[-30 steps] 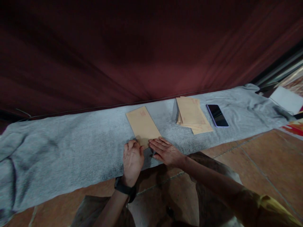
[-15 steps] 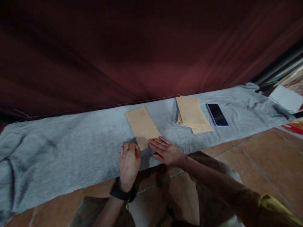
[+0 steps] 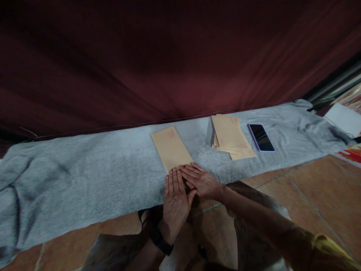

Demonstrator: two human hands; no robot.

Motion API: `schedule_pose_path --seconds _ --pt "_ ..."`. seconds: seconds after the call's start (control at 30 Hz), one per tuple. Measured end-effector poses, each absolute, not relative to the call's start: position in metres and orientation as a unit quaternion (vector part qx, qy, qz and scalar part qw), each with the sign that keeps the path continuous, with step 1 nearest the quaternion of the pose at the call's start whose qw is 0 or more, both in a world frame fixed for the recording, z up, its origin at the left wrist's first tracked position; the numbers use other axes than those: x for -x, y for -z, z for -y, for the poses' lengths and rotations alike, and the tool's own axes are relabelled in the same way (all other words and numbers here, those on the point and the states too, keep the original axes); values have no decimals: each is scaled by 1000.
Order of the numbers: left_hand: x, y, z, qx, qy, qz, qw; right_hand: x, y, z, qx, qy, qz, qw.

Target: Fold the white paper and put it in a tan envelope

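A single tan envelope (image 3: pixel 171 148) lies flat on the grey cloth (image 3: pixel 84 177) in front of me. My left hand (image 3: pixel 175 197) lies flat with fingers stretched out, its fingertips on the envelope's near end. My right hand (image 3: pixel 200 181) rests beside it, fingers extended and pressing on the same near edge. Both hands touch each other at the envelope's near corner. A black band sits on my left wrist.
A stack of tan envelopes (image 3: pixel 229 136) lies to the right on the cloth, with a dark phone (image 3: pixel 261 137) just beyond it. A dark red curtain (image 3: pixel 169 60) hangs behind. Tiled floor (image 3: pixel 310 188) lies at the right, white paper (image 3: pixel 342 118) at the far right.
My left hand, curled at the envelope's near left corner before, has shifted right and flattened onto the envelope's near end beside my right hand. The right hand has barely moved.
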State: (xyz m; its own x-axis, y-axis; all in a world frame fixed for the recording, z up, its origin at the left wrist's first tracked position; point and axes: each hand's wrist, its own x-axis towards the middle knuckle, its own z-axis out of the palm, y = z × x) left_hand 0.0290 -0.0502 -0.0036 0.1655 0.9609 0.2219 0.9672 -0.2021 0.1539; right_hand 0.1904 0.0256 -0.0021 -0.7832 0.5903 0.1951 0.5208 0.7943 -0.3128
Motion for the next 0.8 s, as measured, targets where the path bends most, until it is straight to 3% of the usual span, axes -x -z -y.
schedule_pose_path --seconds 0.8 --pt "-29 -2 53 743 124 658 9 -199 11 -17 376 -66 909 167"
